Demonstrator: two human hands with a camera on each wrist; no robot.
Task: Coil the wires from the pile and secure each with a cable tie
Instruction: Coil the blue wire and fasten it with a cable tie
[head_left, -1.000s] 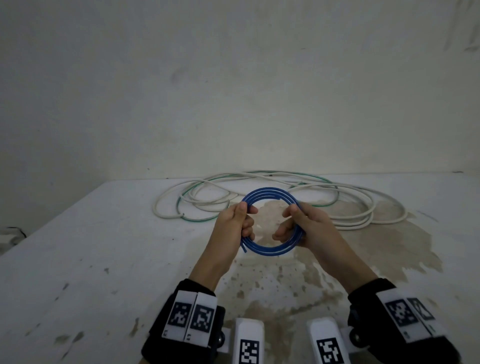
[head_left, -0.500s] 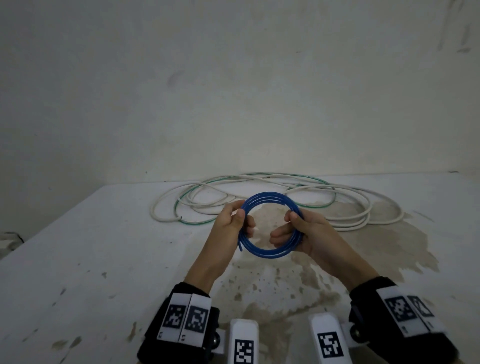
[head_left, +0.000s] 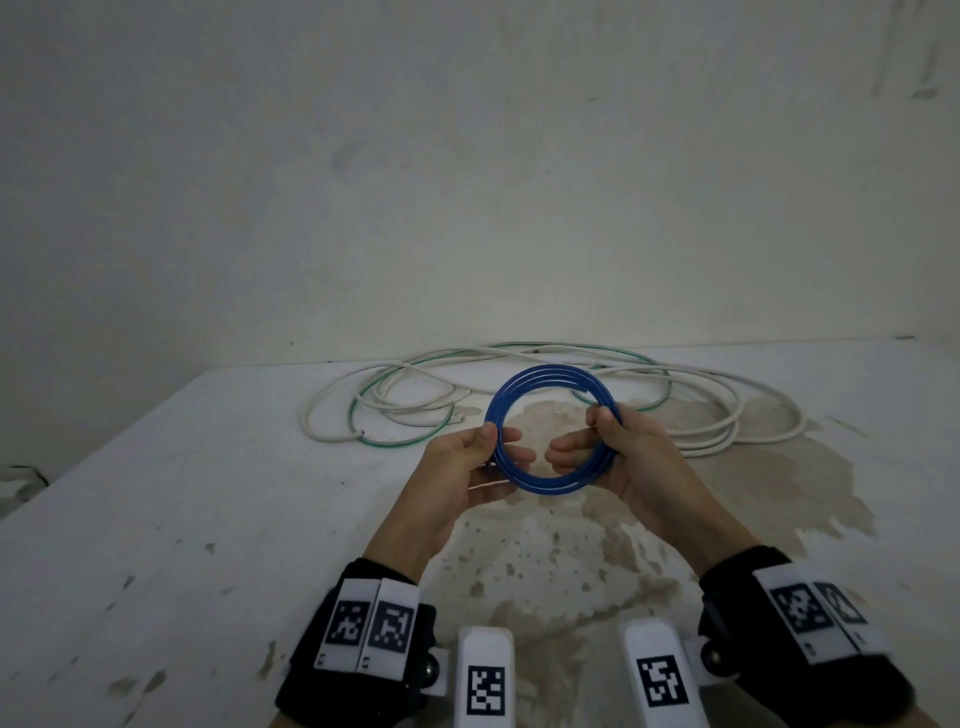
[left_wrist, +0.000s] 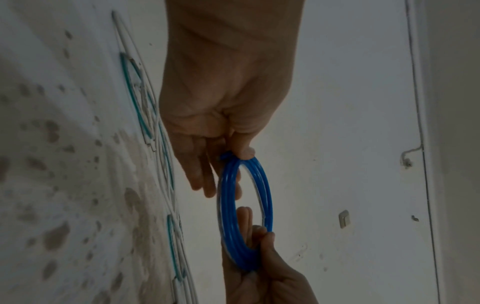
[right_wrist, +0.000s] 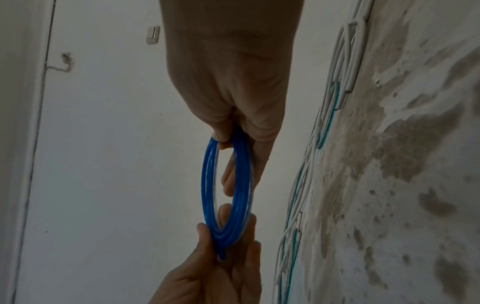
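A blue wire coil (head_left: 540, 375) of several turns is held upright above the white table (head_left: 156, 509). My left hand (head_left: 485, 457) pinches its left side between thumb and fingers. My right hand (head_left: 605, 441) pinches its right side. The left wrist view shows the blue coil (left_wrist: 266, 185) under the left thumb, with the right hand (left_wrist: 262, 255) at the coil's far end. The right wrist view has the blue coil (right_wrist: 209, 185) held the same way, with the left hand (right_wrist: 221, 267) at its far end. Behind the coil lies a loose pile of white and green wires (head_left: 519, 395). I see no cable tie.
The table is stained brown (head_left: 571, 545) around and below the hands. A plain wall (head_left: 467, 182) stands right behind the wire pile. The table's left edge (head_left: 104, 447) runs diagonally, with a dark object (head_left: 21, 480) beyond it.
The coil has tightened and been turned slightly in both hands. A loose blue end that hung at the lower left is now tucked in by my left hand.
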